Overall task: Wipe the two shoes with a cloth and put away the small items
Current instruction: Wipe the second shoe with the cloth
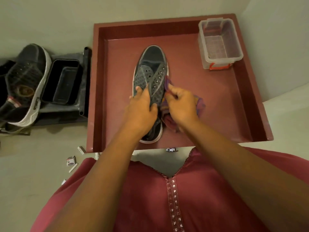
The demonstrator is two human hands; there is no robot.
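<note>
Gripping the dark sneaker (151, 76) around its middle, my left hand (142, 108) has its fingers curled over the upper by the lace eyelets, with the thumb on the near side. This shoe lies flat on its sole in the middle of the red tray (217, 101), toe pointing away from me and heel toward me. My right hand (181, 104) pinches a purple cloth (167, 84) between thumb and fingertips and presses it against the right side of the shoe, just beside the eyelet row; more of the cloth bunches under my palm and spills out onto the tray floor near the heel.

At the tray's far right corner stands a clear plastic box (219, 44) with red latches, lid off, well apart from the shoe. Off to the left on the pale floor, the second sneaker (26, 82) lies tilted, its white sole edge showing, touching a black rectangular container (61, 82) that sits on a grey mat. Near the tray's front left corner, a few small items lie scattered on the floor: a little printed box (71, 160) and short white sticks (73, 167). My red garment (167, 198) fills the bottom of the view.
</note>
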